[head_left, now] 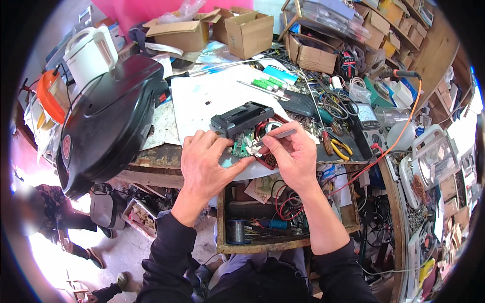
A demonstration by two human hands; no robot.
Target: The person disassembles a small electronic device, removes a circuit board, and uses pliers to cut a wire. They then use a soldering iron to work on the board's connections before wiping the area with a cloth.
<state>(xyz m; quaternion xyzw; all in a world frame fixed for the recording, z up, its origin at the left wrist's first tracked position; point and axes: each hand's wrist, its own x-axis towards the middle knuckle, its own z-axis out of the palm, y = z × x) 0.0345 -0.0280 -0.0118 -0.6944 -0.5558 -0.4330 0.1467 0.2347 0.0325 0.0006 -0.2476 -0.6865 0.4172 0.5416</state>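
Observation:
A small device lies taken apart at the table's near edge: a green circuit board (240, 145), a black plastic housing (243, 119) behind it, and a red casing (261, 129) with a round metal part in it. My left hand (203, 160) steadies the circuit board from the left, fingertips at its far side and thumb along its near edge. Pinched in my right hand (297, 154) is a pair of grey metal tweezers (284, 134), its tips slanting down to the board. White pieces (254, 148) sit by the tips; fingers partly hide them.
Beneath my hands an open wooden drawer (288, 246) holds wires and a solder spool (236, 231). A large black appliance (108, 116) stands left. Yellow-handled pliers (341, 147) and an analog meter (366, 115) lie right. Another person (55, 209) is at lower left.

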